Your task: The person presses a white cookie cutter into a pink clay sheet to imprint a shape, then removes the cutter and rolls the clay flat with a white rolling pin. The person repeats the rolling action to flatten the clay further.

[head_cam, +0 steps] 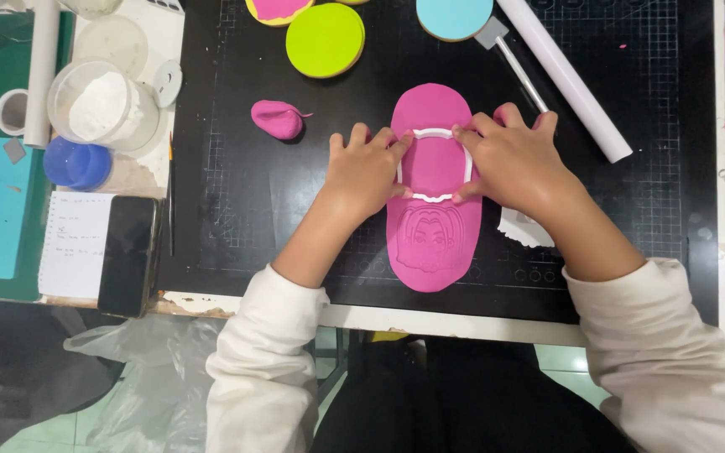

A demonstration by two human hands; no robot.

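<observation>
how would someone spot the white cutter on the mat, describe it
Start at the black cutting mat and find the long pink rolled sheet at its middle. The white cutter is the thin outline frame pressed on its upper half between left hand and right hand.

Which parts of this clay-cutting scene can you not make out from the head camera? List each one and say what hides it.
- White cutter: its sides are under the left hand and right hand.
- White scrap: mostly beneath the right wrist.
- Blue disc and pink disc: cut by the top edge.
- Notepad: writing too small.
</observation>
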